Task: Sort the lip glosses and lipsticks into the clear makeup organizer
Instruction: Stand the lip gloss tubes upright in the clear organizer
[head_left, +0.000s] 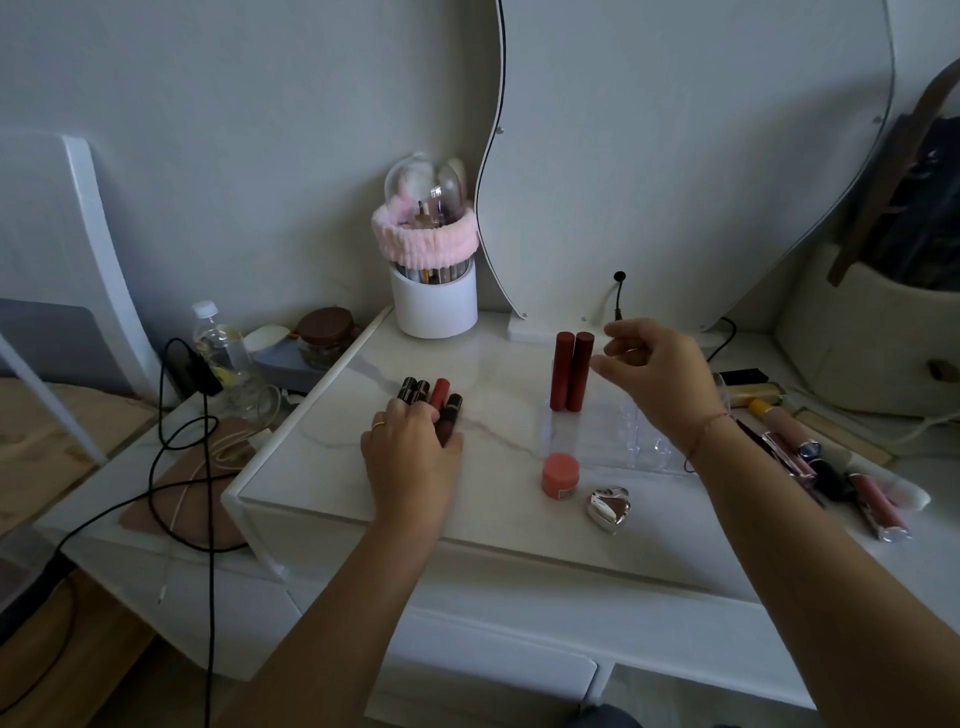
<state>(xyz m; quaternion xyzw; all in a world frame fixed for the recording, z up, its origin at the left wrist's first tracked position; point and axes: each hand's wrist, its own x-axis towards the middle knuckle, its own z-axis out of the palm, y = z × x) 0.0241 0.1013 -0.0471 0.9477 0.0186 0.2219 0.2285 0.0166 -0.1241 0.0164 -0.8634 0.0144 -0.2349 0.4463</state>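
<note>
A: Where was the clear makeup organizer (644, 441)?
B: On the white table (493, 525). Two dark red lipsticks (571, 371) stood straight up at its left end.
A: And the right hand (660, 374)?
B: It was over the organizer, just right of those two. Its fingers were apart and a bit bent, holding nothing.
A: The left hand (410, 447)?
B: Well to the left of the organizer. Its fingers lay on four lipsticks (439, 392) lying side by side. I could not tell if it gripped one.
A: Anything else?
B: A pink jar (560, 475) sat just in front of the organizer, a shiny heart case (609, 508) near it — and pink lip glosses (878, 504) lay off to its right.
</note>
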